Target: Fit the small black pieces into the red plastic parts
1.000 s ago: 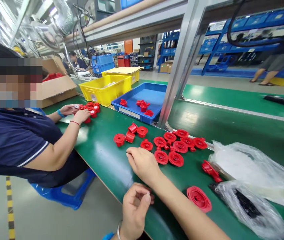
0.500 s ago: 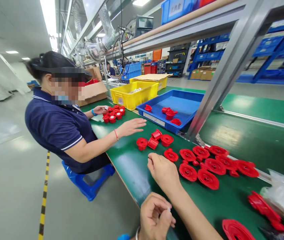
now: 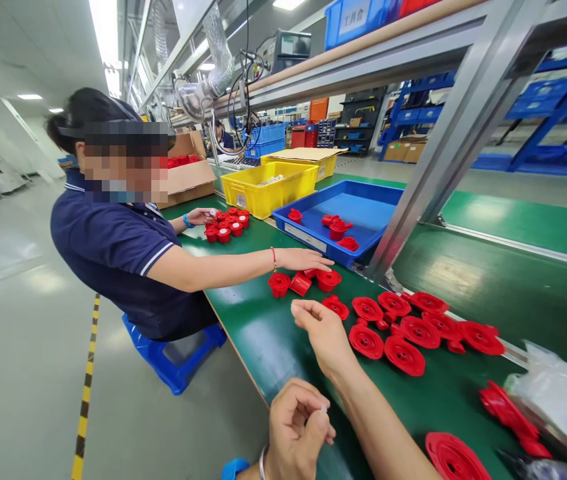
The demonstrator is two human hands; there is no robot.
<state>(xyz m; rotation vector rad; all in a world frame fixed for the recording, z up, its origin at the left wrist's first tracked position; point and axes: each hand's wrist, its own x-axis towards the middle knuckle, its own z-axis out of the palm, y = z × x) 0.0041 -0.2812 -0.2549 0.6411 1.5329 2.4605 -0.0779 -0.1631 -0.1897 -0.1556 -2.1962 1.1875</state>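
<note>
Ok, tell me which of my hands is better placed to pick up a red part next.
Probably your right hand: it is closer to the group of red parts, and no object shows in it. Your left hand is farther back, pinching a small white piece.

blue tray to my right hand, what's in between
In the head view, some red parts lie there, with the co-worker's hand over them.

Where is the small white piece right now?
In the head view, the small white piece is low, just right of centre, held between thumb and fingers of the left hand, below the right hand, with the green bench behind it.
</note>
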